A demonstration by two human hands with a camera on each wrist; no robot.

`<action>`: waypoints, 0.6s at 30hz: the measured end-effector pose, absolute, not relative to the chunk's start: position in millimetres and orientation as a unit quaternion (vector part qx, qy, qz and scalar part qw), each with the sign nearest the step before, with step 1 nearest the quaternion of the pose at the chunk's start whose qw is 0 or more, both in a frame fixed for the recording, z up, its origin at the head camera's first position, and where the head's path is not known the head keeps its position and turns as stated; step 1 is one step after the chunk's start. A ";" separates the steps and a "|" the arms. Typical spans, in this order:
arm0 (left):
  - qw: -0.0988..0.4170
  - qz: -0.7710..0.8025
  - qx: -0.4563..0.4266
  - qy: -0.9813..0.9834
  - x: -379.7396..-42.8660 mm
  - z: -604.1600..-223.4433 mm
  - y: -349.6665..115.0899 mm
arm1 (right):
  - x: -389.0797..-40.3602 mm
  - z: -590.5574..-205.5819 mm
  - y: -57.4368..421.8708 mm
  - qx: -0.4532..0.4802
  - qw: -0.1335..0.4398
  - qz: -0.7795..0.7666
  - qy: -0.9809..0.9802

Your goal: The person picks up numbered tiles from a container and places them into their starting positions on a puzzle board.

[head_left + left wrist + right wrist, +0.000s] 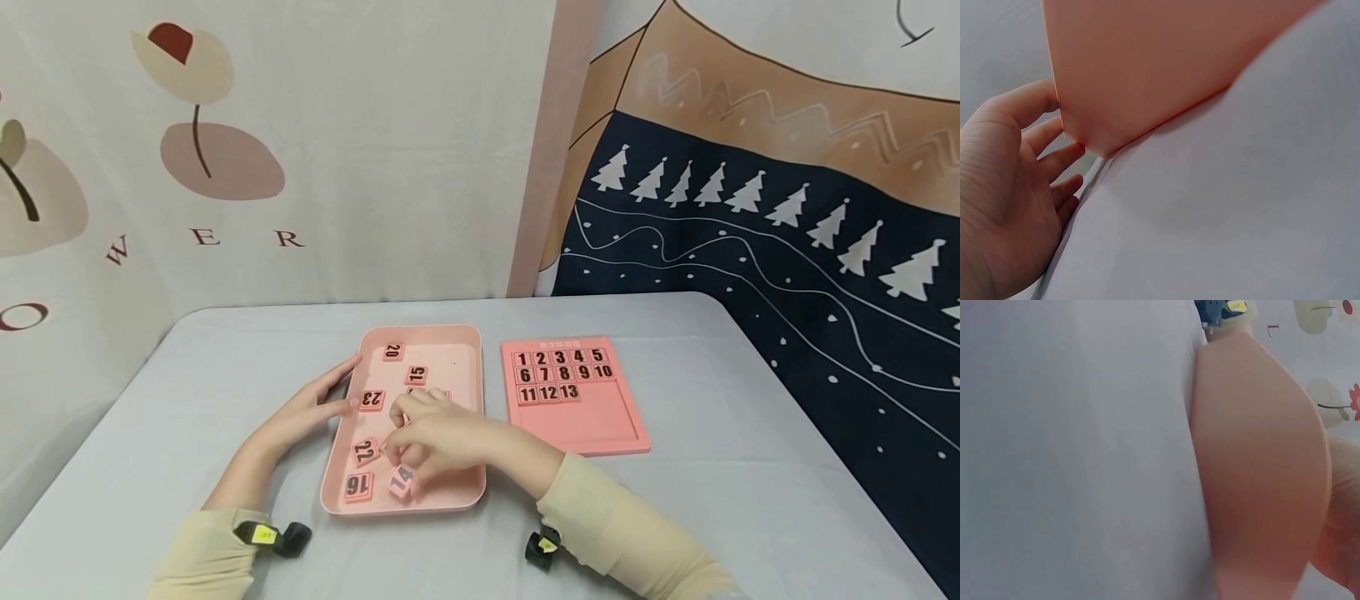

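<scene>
A pink tray [468,358] holds loose number tiles, among them the 20 tile [393,351], 15 tile [417,375], 23 tile [371,400], 22 tile [366,451] and 16 tile [358,487]. Over its near half, my right hand [442,433] pinches the tilted 14 tile [401,480] by its edge, fingers bent. That hand covers parts of other tiles behind it. My left hand [303,417] rests against the tray's left rim, fingers spread. In the left wrist view, the left fingertips touch the tray's outer wall [1141,69].
Right of the tray lies a pink number board [577,429], its upper rows filled with tiles 1 to 13 in order. A pale cloth covers the table [697,400]. Printed curtains [405,150] hang behind it. Each wrist wears a strapped camera [292,540].
</scene>
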State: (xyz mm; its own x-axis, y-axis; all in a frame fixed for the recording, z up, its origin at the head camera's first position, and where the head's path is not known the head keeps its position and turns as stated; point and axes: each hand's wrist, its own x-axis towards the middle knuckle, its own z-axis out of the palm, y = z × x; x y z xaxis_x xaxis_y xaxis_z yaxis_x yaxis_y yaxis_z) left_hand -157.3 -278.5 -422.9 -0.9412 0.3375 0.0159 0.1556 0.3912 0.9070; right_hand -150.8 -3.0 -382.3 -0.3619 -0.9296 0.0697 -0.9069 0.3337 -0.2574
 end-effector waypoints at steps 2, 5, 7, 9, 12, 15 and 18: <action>0.085 0.532 0.146 0.830 -157.2 -422.9 -278.2 | -151.7 -378.8 2.9 -0.555 0.038 -0.135 0.820; 0.086 0.532 0.144 0.830 -157.3 -422.6 -278.0 | -153.2 -372.3 12.9 -0.542 0.029 -0.152 0.826; 0.087 0.533 0.143 0.830 -157.4 -422.5 -277.9 | -154.0 -367.2 20.0 -0.534 0.024 -0.167 0.828; 0.087 0.533 0.142 0.830 -157.6 -422.7 -277.8 | -155.1 -362.6 27.8 -0.529 0.019 -0.173 0.831; 0.088 0.533 0.142 0.829 -158.0 -423.4 -277.8 | -156.9 -357.5 40.5 -0.520 0.012 -0.183 0.834; 0.089 0.534 0.143 0.829 -158.4 -424.0 -278.1 | -158.9 -354.9 54.2 -0.510 0.002 -0.194 0.838; 0.090 0.536 0.144 0.827 -158.5 -424.1 -278.2 | -160.8 -355.1 68.8 -0.496 -0.012 -0.207 0.843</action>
State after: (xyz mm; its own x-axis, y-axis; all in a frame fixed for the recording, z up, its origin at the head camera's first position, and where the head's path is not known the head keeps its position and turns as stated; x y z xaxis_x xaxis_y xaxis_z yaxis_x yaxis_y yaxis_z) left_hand -158.5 -278.2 -424.1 -0.9421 0.3354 0.0052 0.1420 0.3847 0.9120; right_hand -160.8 68.8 -355.1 -0.5071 -0.8320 0.2249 -0.8417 0.4218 -0.3371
